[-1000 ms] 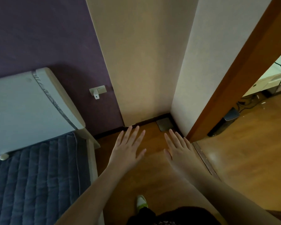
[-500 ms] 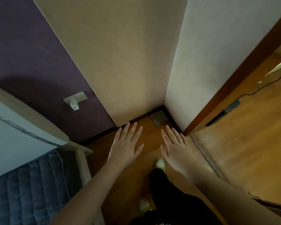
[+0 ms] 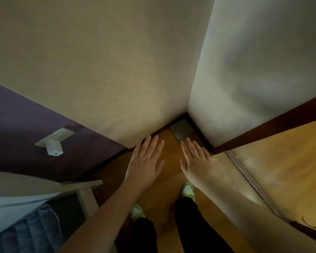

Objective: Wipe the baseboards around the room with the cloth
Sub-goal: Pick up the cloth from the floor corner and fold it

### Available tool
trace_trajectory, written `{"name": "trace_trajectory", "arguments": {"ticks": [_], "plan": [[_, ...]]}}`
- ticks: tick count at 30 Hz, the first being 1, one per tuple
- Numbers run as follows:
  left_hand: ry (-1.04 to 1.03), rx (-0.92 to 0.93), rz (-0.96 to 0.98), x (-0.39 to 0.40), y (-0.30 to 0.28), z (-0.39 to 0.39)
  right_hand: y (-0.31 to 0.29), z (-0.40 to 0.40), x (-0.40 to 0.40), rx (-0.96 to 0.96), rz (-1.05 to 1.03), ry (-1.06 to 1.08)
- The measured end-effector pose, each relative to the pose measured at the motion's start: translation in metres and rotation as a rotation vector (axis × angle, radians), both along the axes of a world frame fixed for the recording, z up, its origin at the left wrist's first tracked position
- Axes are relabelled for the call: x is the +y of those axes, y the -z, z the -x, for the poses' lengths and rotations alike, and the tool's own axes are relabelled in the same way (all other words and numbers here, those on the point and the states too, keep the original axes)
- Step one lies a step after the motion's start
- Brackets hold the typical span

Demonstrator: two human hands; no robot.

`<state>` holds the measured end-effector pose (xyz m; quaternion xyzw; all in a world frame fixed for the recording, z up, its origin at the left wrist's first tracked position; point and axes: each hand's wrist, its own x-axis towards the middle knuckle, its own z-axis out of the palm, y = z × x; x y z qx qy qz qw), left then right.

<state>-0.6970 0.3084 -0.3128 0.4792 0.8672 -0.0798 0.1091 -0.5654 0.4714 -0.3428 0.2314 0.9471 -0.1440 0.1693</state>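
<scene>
Cloth (image 3: 182, 132), a flat grey square, lies on the floor in the corner, right against the dark baseboard (image 3: 157, 130). Left hand (image 3: 144, 164) & right hand (image 3: 197, 161) hover above it w/ fingers straight, spread, holding nothing. Best next move, imo: crouch, pinch cloth w/ one hand, then wipe along the baseboard from the corner outward.
</scene>
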Motion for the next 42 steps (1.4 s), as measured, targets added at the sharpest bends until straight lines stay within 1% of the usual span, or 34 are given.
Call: {"name": "trace_trajectory", "arguments": {"ticks": [4,8,12,16,21,27,34,38,42], "plan": [[0.062,-0.015,0.024,-0.001,0.041,0.025,0.045,0.017,-0.013,-0.031,0.006,0.072],[0.138,-0.03,0.035,-0.021,0.079,0.05,0.09,0.033,-0.034,-0.047,-0.026,0.122],[0.19,-0.038,0.028,-0.036,0.111,0.08,0.129,0.051,-0.051,-0.053,-0.013,0.199],[0.233,-0.089,0.008,-0.025,0.156,0.107,0.181,0.067,-0.054,-0.026,0.011,0.261],[0.292,-0.117,-0.029,0.004,0.243,0.131,0.273,0.083,-0.032,0.001,0.027,0.287],[0.363,-0.116,0.037,0.031,0.371,0.146,0.4,0.081,-0.006,-0.006,0.013,0.304],[0.421,-0.054,0.094,0.058,0.506,0.169,0.544,0.094,0.025,-0.126,0.033,0.253],[0.412,-0.037,0.116,0.068,0.57,0.175,0.608,0.12,0.047,-0.141,0.033,0.248],[0.396,-0.062,0.134,0.081,0.615,0.176,0.655,0.144,0.066,-0.181,0.004,0.218]]}}
